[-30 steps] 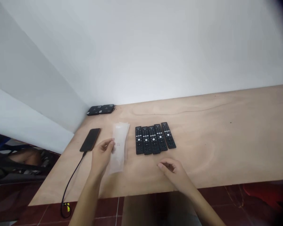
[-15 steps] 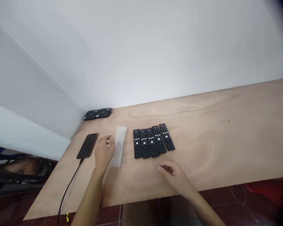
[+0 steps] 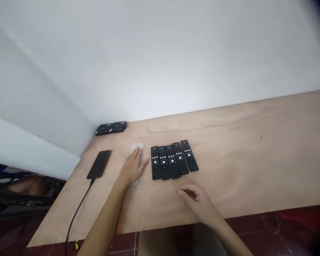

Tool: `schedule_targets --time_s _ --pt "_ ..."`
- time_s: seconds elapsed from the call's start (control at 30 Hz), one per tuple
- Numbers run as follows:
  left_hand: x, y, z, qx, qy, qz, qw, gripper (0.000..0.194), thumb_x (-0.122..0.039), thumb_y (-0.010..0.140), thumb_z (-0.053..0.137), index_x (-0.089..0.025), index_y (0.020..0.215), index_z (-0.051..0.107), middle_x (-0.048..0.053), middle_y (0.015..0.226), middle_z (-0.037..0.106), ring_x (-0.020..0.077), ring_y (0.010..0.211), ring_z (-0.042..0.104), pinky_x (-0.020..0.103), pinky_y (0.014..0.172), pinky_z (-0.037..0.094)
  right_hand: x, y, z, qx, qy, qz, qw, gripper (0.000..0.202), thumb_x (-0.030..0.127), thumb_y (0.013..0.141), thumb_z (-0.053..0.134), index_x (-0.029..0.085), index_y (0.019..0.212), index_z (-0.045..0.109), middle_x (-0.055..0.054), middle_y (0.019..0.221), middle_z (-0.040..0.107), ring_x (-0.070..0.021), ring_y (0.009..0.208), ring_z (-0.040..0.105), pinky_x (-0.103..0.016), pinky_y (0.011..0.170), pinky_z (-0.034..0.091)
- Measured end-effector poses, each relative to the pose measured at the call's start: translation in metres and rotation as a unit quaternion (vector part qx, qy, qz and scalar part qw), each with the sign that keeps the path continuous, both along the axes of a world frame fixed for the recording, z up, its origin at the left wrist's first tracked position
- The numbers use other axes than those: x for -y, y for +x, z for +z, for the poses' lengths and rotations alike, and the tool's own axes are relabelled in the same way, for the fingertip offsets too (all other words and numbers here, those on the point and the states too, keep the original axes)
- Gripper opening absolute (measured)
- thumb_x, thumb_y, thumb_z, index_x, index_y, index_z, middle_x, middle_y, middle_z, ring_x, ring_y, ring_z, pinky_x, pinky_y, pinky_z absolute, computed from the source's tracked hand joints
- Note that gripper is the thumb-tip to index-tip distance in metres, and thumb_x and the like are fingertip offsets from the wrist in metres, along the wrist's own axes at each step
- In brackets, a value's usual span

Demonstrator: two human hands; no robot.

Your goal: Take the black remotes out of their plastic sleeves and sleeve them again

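My left hand (image 3: 132,168) lies flat, fingers stretched out, over a stack of clear plastic sleeves (image 3: 140,145). Most of the sleeves are hidden under the palm and fingers. To the right of that hand, several black remote controls (image 3: 163,167) lie side by side, buttons up. The rightmost remote control (image 3: 190,160) is slightly apart from the others at its lower end. My right hand (image 3: 198,202) rests below the remotes near the table's front edge, its fingers curled in toward the thumb, with nothing visible in it.
A black phone (image 3: 98,164) with a cable (image 3: 78,209) plugged in lies on the left of the wooden table (image 3: 242,156). Two flat black boxes (image 3: 110,128) sit at the back left corner against the white wall (image 3: 162,64). Part of a person (image 3: 29,186) shows beyond the left edge.
My left hand has gone from a curled pose beside the sleeves to lying flat on them, moving right with fingers opened out. My right hand stays where it was.
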State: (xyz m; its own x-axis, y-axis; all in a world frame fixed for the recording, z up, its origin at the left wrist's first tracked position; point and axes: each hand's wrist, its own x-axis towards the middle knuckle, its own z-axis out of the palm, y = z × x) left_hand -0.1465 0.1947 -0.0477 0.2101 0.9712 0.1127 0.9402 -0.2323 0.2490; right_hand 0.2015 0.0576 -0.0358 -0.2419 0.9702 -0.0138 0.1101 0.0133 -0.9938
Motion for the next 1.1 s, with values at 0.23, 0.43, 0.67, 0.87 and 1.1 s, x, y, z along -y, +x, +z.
schedule_targets --time_s 0.23,0.43,0.67,0.87,1.1 --pt "0.003 0.004 0.005 -0.007 0.013 0.019 1.0 0.085 -0.073 0.109 0.038 -0.016 0.173 0.038 0.021 0.182 0.031 0.0416 0.167 0.034 0.059 0.133 0.029 -0.001 0.001 0.004 -0.002 -0.006 0.01 1.0 0.038 0.053 0.107 0.063 0.021 0.096 0.079 -0.006 0.09 0.075 -0.0247 0.086 0.067 -0.034 0.078 0.053" --pt "-0.001 0.005 0.006 -0.023 0.011 0.029 0.999 0.088 -0.076 0.107 0.042 -0.016 0.172 0.041 0.022 0.182 0.029 0.0464 0.164 0.036 0.063 0.131 0.029 -0.001 0.001 0.006 -0.008 -0.007 0.009 1.0 0.035 0.05 0.108 0.063 0.02 0.095 0.079 -0.005 0.09 0.073 -0.024 0.086 0.066 -0.034 0.079 0.051" --pt "-0.006 0.0 0.008 -0.016 0.025 0.011 1.0 0.086 -0.072 0.109 0.04 -0.012 0.172 0.039 0.023 0.177 0.04 0.0426 0.163 0.04 0.06 0.131 0.034 -0.001 0.001 0.003 -0.012 -0.001 0.008 1.0 0.037 0.051 0.107 0.064 0.02 0.094 0.079 -0.005 0.088 0.072 -0.0234 0.085 0.065 -0.033 0.078 0.05" --pt "0.012 0.012 0.04 0.0 0.11 -0.007 0.994 0.058 -0.047 0.114 0.044 -0.016 0.163 0.05 0.019 0.171 0.049 0.0393 0.162 0.041 0.061 0.133 0.032 -0.001 0.001 0.003 -0.011 -0.002 0.012 1.0 0.037 0.052 0.108 0.064 0.02 0.093 0.078 -0.004 0.087 0.071 -0.023 0.083 0.063 -0.033 0.076 0.049" --pt "0.084 0.073 0.028 0.052 0.179 -0.117 0.975 0.043 -0.014 0.108 0.052 -0.021 0.15 0.063 0.012 0.157 0.066 0.0328 0.15 0.055 0.056 0.123 0.051 0.0 0.001 0.006 -0.011 -0.001 0.02 1.0 0.036 0.05 0.108 0.064 0.02 0.094 0.078 -0.004 0.088 0.071 -0.0226 0.086 0.063 -0.033 0.078 0.049"
